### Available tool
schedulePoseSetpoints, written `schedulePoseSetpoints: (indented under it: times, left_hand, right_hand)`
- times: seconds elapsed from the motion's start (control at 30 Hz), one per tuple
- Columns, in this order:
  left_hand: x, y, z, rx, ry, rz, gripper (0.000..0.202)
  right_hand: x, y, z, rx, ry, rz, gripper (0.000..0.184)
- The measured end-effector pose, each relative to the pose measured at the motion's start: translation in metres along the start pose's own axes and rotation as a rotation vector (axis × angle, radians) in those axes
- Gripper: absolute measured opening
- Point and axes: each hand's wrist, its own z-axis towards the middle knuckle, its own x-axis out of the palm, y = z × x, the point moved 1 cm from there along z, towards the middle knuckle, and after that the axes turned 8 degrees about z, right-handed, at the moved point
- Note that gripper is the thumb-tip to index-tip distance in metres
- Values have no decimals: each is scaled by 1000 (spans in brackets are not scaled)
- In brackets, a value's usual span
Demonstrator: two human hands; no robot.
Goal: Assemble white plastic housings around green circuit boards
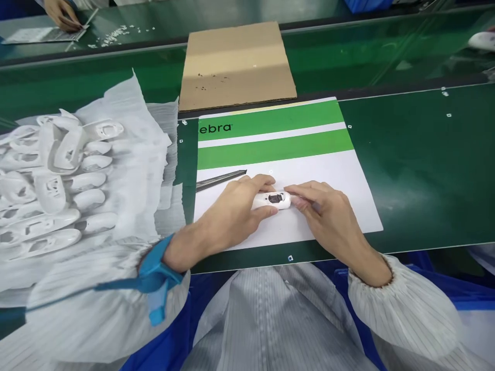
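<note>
A small white plastic casing [284, 201] with a dark recess on its upper face lies level above the white sheet. Its left part is gripped by my left hand [235, 211], thumb along the near side and fingers along the far side. My right hand [328, 211] closes its thumb and forefinger around the casing's right end; whether a tiny part sits between those fingertips is hidden. Left of my left hand, black-and-grey tweezers [221, 180] rest on the white and green printed sheet [270, 152].
Many white plastic shells [50, 185] are heaped on white foam wrap [141, 190] at the left. A brown cardboard piece [237, 67] with dark specks lies beyond the sheet. Across the line, another person's hand [64, 15] is near scattered small white bits [116, 35]. Small parts dot the green bench [421, 170].
</note>
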Motion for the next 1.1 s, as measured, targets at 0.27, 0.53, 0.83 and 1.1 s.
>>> schedulePoseSetpoints:
  times: [0.27,0.53,0.83,1.1]
  left_hand:
    - [31,-11,-17,153,-253,185,20]
    - [15,-7,3,322,10,296,17]
    - [4,9,0,156,-24,-22,36]
    - [22,4,32,240,-67,35,37]
  right_hand:
    - [1,12,7,-368,113,-545,19]
    - [-3,4,19,-187,171,-224,6]
    - [6,12,12,-328,130,-440,15]
    - [13,14,5,-324,67,-384,16]
